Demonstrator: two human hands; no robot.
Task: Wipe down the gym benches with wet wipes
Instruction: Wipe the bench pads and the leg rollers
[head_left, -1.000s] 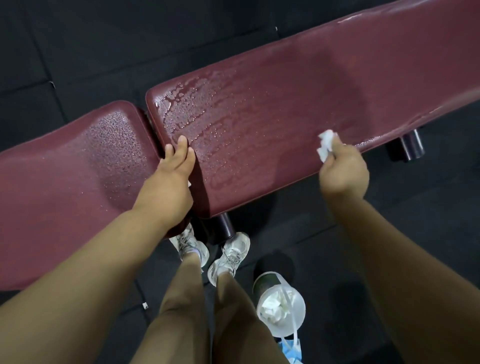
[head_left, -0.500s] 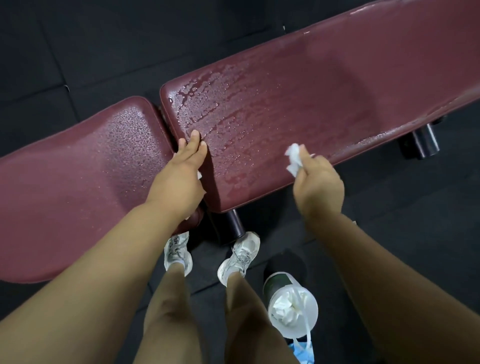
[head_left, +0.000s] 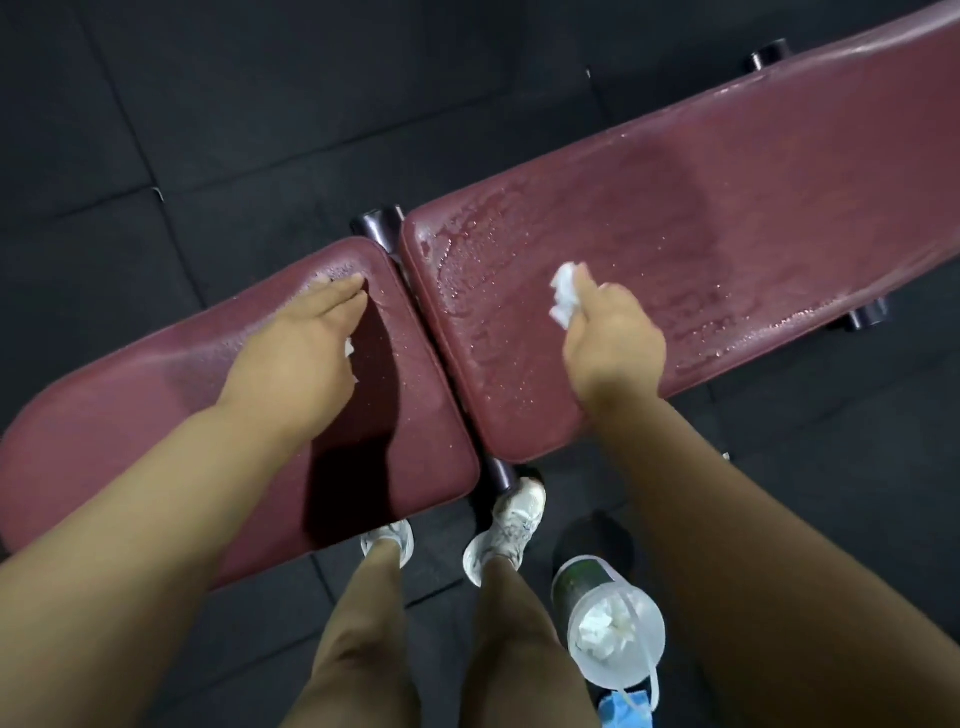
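**Wiping both pads, one wipe to each hand**

Head view: Straddling the gap (head_left: 448, 379) between the two maroon pads, the person works both sides at once. Left of the gap, the left hand (head_left: 296, 353) lies flat on the seat pad (head_left: 156, 415), fingers straight and pressed together, with a second wipe (head_left: 349, 347) just showing under the palm. Right of the gap, the right hand (head_left: 615, 343) pinches a crumpled wipe (head_left: 565, 296) against the back pad (head_left: 753, 218), which is beaded with droplets.

Nothing grips the flat-pressed wipe, so it could slide out from under the palm. On wet vinyl a leaning hand might skid. The small wad may smear droplets rather than lift them. Below the gap, the open wipe canister (head_left: 608, 618) stands on the floor just beside the right shoe (head_left: 511, 525), and a sidestep could tip it.
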